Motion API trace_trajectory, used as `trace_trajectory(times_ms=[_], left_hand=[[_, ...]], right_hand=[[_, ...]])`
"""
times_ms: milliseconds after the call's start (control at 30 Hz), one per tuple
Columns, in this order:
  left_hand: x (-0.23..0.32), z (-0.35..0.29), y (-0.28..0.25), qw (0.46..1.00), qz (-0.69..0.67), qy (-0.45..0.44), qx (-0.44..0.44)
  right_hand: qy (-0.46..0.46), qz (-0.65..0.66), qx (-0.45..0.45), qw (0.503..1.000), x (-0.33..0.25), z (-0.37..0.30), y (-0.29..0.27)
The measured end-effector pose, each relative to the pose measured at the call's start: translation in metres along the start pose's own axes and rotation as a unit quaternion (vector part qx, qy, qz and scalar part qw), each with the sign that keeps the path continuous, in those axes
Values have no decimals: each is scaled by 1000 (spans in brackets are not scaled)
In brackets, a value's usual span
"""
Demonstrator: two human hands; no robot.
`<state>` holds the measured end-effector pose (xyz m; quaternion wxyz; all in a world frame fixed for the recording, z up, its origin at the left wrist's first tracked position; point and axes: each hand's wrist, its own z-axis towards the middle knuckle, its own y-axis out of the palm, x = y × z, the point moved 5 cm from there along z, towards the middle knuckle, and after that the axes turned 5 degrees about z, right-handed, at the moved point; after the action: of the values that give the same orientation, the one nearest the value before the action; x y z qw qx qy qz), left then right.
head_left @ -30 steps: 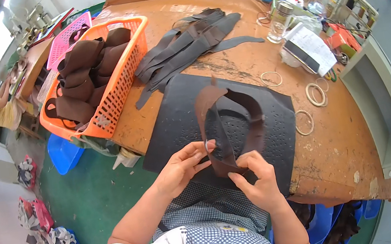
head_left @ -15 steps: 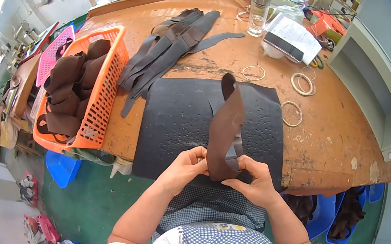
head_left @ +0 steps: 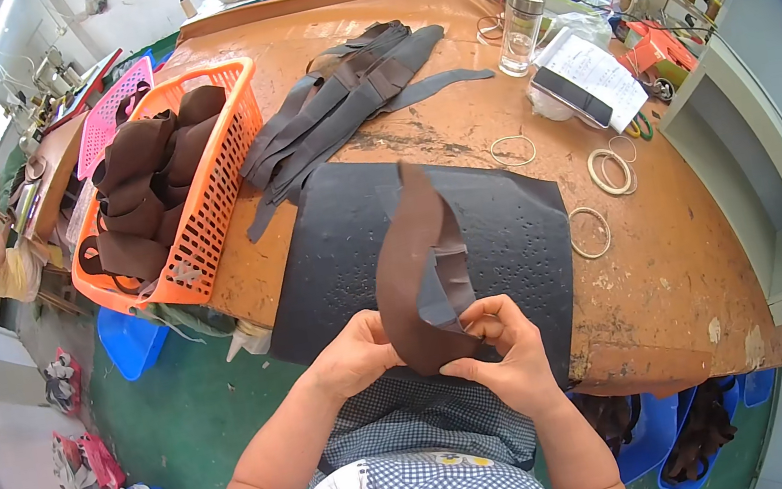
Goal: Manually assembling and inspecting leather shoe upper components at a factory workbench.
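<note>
A curved brown strip of leather-like material (head_left: 410, 287) with a grey inner side stands up between my hands, bent into a loop over the black mat (head_left: 520, 225). My left hand (head_left: 359, 353) pinches its lower left edge, the fingertips partly behind the strip. With thumb and fingers, my right hand (head_left: 502, 344) grips the lower right end, near the grey lining. Both hands are closed, close to the mat's near edge. Beyond the mat lies a pile of flat dark strips (head_left: 339, 100).
An orange basket (head_left: 226, 158) full of curved brown pieces stands at the left. A glass bottle (head_left: 519, 31), a phone (head_left: 571, 98) on paper and several pale rings (head_left: 608, 172) lie to the right, beside a grey machine housing (head_left: 756, 180). Blue bins (head_left: 653, 438) sit below the table; a person works far left.
The brown strip has shifted left and its loop has turned, showing more of the grey inner side. My left hand has moved slightly left and down; my right hand stays at its end.
</note>
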<state>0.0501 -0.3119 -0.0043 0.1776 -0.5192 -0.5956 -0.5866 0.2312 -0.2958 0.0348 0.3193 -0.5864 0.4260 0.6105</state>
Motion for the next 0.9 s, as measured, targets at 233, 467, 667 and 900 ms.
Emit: trace_trajectory(times_ms=[233,467,667,900], left_hand=[[2,-6,-1,995,92,15,35],[-7,-14,1,987,-125,102,-23],[2,-12,-5,992,25,107,59],[14,-13,-3,996,24,37,73]], right_hand=[[0,-53,-4,999,-1,-1,6],[-29,-35,34,998,6,2,5],[4,-91,-18,996,7,-1,12],[-77,-193,-17,978,4,-2,21]])
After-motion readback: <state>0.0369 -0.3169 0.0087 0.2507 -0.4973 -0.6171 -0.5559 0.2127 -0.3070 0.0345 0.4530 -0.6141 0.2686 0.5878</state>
